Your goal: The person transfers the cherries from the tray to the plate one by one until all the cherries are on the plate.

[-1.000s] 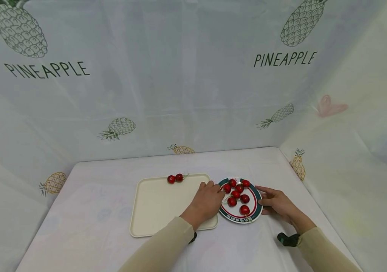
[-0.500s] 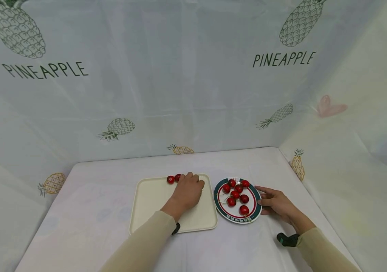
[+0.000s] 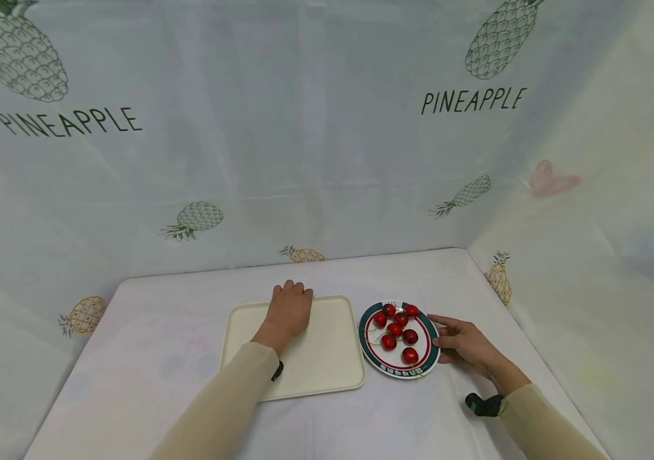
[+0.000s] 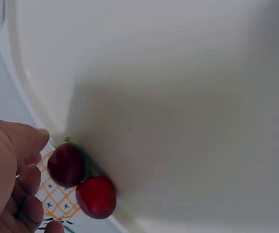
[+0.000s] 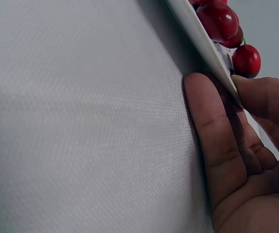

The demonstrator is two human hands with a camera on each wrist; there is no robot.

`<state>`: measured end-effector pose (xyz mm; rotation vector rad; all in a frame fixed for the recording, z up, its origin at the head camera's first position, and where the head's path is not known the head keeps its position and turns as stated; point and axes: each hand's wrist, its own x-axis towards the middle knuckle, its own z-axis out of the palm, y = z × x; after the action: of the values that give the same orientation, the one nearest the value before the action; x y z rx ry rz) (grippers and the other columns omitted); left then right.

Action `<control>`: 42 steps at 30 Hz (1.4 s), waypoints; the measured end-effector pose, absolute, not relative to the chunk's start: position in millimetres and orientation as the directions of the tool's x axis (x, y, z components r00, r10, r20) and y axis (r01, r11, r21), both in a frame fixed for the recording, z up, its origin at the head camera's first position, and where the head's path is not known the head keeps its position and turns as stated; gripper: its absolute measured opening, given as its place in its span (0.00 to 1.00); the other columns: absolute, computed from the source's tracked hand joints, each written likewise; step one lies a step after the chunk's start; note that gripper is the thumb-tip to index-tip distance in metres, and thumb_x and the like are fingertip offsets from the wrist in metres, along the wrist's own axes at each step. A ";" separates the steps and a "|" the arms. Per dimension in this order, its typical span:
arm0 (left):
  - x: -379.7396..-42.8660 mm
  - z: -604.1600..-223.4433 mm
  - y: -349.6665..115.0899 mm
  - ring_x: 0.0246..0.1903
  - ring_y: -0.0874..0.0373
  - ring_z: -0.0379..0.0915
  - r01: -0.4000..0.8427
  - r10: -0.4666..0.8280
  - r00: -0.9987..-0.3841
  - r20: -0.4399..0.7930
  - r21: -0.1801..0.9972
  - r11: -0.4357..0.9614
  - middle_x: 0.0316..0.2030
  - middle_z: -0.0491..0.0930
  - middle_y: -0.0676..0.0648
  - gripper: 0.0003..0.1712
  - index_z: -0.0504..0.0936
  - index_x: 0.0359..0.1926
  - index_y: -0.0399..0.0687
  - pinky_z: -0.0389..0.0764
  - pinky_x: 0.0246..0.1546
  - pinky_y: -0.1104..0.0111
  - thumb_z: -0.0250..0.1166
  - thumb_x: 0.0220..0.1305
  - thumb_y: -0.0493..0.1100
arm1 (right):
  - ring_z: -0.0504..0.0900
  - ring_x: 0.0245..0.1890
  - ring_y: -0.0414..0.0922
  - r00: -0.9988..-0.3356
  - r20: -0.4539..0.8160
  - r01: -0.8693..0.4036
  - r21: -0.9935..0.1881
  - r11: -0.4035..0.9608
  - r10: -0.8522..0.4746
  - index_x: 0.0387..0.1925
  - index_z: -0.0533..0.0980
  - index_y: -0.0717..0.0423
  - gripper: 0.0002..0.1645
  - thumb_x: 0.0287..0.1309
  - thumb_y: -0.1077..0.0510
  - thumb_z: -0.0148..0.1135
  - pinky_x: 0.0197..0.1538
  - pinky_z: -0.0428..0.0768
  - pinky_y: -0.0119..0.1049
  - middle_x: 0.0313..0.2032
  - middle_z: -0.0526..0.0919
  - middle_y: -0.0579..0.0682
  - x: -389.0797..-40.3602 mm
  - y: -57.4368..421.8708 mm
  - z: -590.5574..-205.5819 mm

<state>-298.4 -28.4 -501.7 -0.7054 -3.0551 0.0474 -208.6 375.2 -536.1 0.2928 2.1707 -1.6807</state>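
Note:
My left hand [image 3: 288, 311] reaches over the far edge of a cream tray [image 3: 327, 364]. In the left wrist view, two cherries, one dark [image 4: 66, 165] and one brighter red [image 4: 96, 197], lie side by side at the tray's rim with green stems. The thumb and bent fingers are beside the dark cherry, with a gap to it and nothing held. In the head view that hand hides both cherries. My right hand [image 3: 467, 345] pinches the right rim of a round plate [image 3: 368, 350], thumb above and fingers beneath. Several red cherries [image 3: 410, 336] lie on the plate.
The plate stands close against the tray's right side on a table with a pale cloth [image 3: 149, 358]. A pineapple-print sheet [image 3: 356, 160] rises behind and at both sides. A dark wrist strap [image 3: 483, 405] sits at the right sleeve.
My left hand has gone from the plate's left edge leftward across the tray to the two cherries at its far rim. The right hand keeps its hold on the plate.

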 end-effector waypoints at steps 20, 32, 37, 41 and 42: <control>-292.8 -510.8 -39.7 0.40 0.50 0.62 0.484 0.485 -0.875 0.004 -0.029 0.874 0.36 0.74 0.48 0.12 0.91 0.47 0.61 0.65 0.45 0.55 0.61 0.77 0.44 | 0.86 0.41 0.50 -0.907 -0.415 0.381 -0.882 0.279 -0.073 0.80 0.61 0.55 0.40 0.72 0.63 0.63 0.44 0.89 0.44 0.63 0.78 0.65 -207.8 374.4 -533.8; -282.0 -515.1 -71.9 0.40 0.50 0.63 0.475 0.475 -0.879 0.034 -0.029 0.880 0.36 0.75 0.49 0.08 0.91 0.36 0.56 0.67 0.44 0.56 0.66 0.73 0.44 | 0.87 0.41 0.49 -0.910 -0.406 0.370 -0.886 0.279 -0.084 0.80 0.61 0.56 0.40 0.71 0.63 0.64 0.44 0.89 0.43 0.63 0.77 0.66 -208.5 375.8 -534.0; -278.9 -515.2 -85.1 0.40 0.51 0.63 0.429 0.428 -0.902 0.044 0.012 0.903 0.35 0.73 0.50 0.07 0.88 0.36 0.55 0.66 0.43 0.57 0.65 0.72 0.41 | 0.87 0.41 0.49 -0.912 -0.402 0.366 -0.887 0.282 -0.081 0.80 0.62 0.56 0.40 0.71 0.64 0.63 0.43 0.89 0.43 0.65 0.76 0.67 -207.8 375.2 -534.5; -274.1 -514.7 -91.9 0.41 0.50 0.64 0.394 0.391 -0.919 0.055 0.060 0.917 0.37 0.74 0.50 0.04 0.85 0.42 0.51 0.67 0.43 0.56 0.63 0.72 0.41 | 0.87 0.41 0.49 -0.912 -0.404 0.369 -0.885 0.285 -0.074 0.80 0.62 0.55 0.40 0.71 0.63 0.64 0.43 0.89 0.43 0.66 0.75 0.68 -207.4 374.7 -535.4; -272.7 -514.8 -92.8 0.41 0.50 0.64 0.389 0.386 -0.921 0.056 0.075 0.918 0.37 0.75 0.50 0.03 0.84 0.41 0.50 0.67 0.43 0.56 0.64 0.71 0.41 | 0.87 0.41 0.49 -0.911 -0.405 0.370 -0.884 0.285 -0.073 0.80 0.62 0.55 0.40 0.71 0.63 0.64 0.43 0.89 0.43 0.66 0.75 0.69 -207.3 374.7 -535.8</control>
<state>-272.7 -92.8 -514.8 -0.6137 -3.0369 -0.1318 -207.3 374.7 -535.8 0.2688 2.1934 -1.6604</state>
